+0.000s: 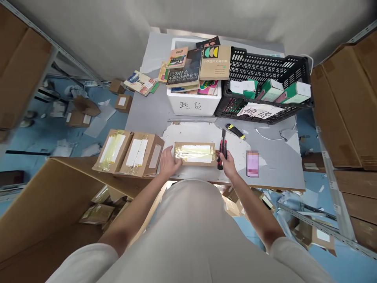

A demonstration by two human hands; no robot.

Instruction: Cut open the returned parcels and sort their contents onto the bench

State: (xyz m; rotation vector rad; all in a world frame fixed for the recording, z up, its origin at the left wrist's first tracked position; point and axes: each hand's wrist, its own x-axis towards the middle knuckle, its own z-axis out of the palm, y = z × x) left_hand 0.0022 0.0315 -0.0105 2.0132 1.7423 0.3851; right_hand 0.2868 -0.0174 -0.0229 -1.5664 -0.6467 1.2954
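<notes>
Left hand: at the left hand, thumb on the near left corner, fingers curved by the left end. Contact yes; firm grip or light brace, can't tell.
Right hand: the right hand is wrapped around a red-and-black knife, tip pointing away from the body. Blade out or in: can't tell.
Taped box: 1 long taped box flat on the table, between the 2 hands, shiny tape over white paper on top. Knife sits right by its right end.
Slip risk: blade, if out, could skid along the slick tape toward the left thumb. Cause: 2 hands on opposite ends of 1 short box, too much push.
Depth risk: a deep stroke could nick whatever is inside. Cause: thin card, contents hidden.
Slide risk: box may shift or twist under load. Cause: left hand bracing only 1 end.
Phone: the phone lies just right of the right hand; a wide backswing of the wrist could knock it.
Spare cutter: 1 yellow-and-black cutter loose beyond the right hand; a far reach could brush it. Blade state unclear.
Cartons: 2 taped cartons left of the left hand, close to the near edge. A left elbow bump could tip 1 off.
</notes>
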